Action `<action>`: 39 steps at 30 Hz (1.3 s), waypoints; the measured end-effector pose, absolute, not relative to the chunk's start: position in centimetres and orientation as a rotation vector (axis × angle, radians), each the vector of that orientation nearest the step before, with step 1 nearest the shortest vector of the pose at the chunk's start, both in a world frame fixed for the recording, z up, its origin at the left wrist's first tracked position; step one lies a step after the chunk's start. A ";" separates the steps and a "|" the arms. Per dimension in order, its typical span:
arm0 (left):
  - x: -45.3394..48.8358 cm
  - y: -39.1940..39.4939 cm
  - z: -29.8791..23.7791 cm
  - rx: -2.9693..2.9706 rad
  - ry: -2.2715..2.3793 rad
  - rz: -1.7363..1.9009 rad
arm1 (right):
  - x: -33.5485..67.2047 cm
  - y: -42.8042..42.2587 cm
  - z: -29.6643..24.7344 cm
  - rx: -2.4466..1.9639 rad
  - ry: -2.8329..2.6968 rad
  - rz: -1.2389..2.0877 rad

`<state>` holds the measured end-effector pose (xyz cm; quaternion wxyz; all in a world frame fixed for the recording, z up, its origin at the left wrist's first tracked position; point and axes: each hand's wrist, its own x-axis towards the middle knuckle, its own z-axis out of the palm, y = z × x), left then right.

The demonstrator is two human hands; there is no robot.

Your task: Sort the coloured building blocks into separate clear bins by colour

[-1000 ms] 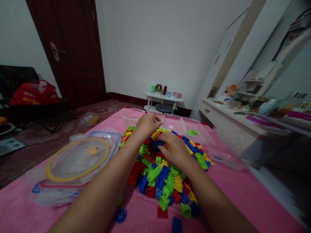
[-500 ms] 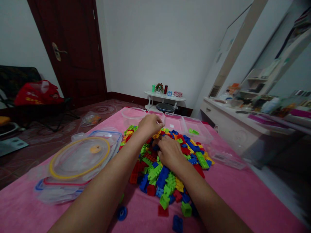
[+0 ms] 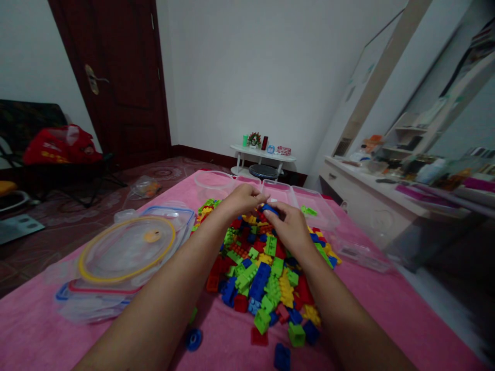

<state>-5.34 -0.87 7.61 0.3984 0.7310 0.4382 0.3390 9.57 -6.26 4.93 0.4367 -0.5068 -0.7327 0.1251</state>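
A blue toy building brick [image 3: 269, 209] sits between the thumb and fingers of my right hand [image 3: 291, 222], just above the far part of the pile. My left hand [image 3: 244, 199] is beside it, fingers curled and their tips close to the blue brick; what they hold, if anything, is hidden. Below both hands spreads a heap of toy building bricks [image 3: 261, 278] in green, blue, red and yellow. A round blue piece [image 3: 194, 339], a red brick [image 3: 259, 337] and another blue brick [image 3: 282, 356] lie at the near side.
Stacked clear lids [image 3: 127, 250] with coloured rims lie on the pink cloth [image 3: 386, 309] at left. Clear plastic containers [image 3: 278, 190] line the far edge, one with a few green bricks [image 3: 308, 211] inside. Another clear container [image 3: 361, 255] is at right.
My right hand has risen out of the heap, bringing up a blue brick, and moved away toward the far side. My left hand has shifted slightly right, toward it.
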 end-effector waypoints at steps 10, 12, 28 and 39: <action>-5.8 -1.1 8.0 1.740 0.826 0.844 | 10.0 -5.9 5.1 -1.087 -1.263 0.917; -5.9 -1.0 8.1 1.710 0.861 0.929 | 9.7 -5.9 4.9 -1.061 -1.163 1.014; -6.4 -0.9 9.0 1.156 0.836 1.141 | 7.3 -8.1 3.2 -1.495 -2.486 -0.095; -6.3 -0.5 8.4 1.108 0.803 1.104 | 8.4 -7.4 4.0 -1.449 -2.208 0.113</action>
